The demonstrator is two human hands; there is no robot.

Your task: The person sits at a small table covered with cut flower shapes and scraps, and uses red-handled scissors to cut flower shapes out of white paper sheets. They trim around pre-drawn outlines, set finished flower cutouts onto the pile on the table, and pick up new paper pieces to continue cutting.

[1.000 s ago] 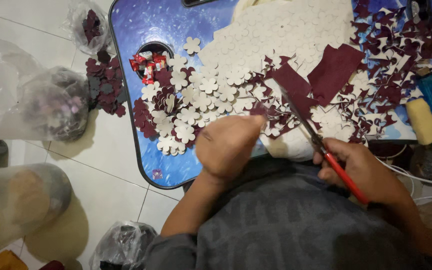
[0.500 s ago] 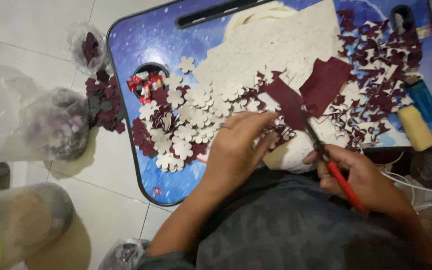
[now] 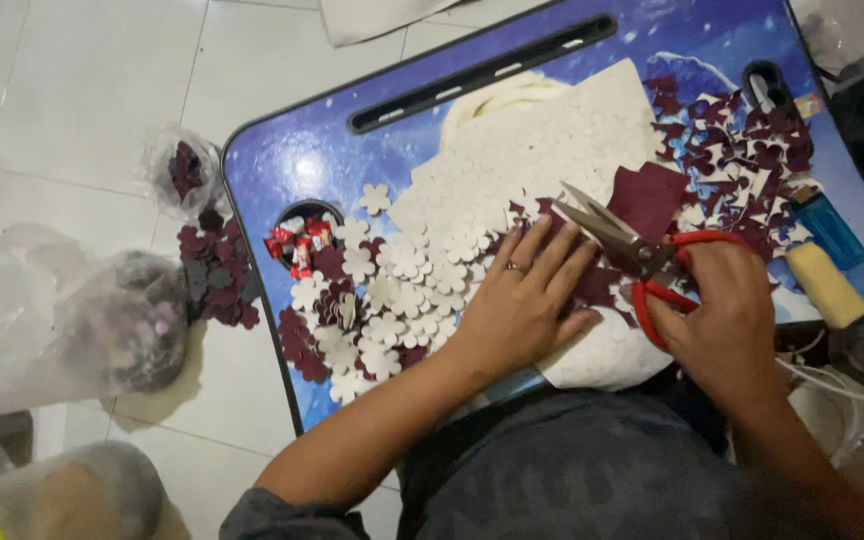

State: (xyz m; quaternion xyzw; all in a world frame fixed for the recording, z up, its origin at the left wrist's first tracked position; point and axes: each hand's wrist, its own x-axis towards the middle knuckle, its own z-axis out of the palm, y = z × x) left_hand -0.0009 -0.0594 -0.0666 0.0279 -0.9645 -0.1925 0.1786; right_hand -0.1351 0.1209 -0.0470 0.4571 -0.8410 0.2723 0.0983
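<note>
Pressing flat, our left hand [image 3: 522, 300] has come down onto the white flowers [image 3: 402, 290], fingers released and spread, where half a second ago it hung curled above them. Our right hand [image 3: 722, 320] still grips the scissors [image 3: 642, 250], blades now parted at centre frame over the maroon felt [image 3: 647, 195]. So the sheet looks pinned for cutting. Room is tight: scraps crowd the upper right, and the tabletop [image 3: 292, 150] edge runs close below our wrists.

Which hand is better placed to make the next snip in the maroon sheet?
Right hand: it holds the red-handled scissors, blades open at the maroon sheet. Left hand lies flat.
</note>
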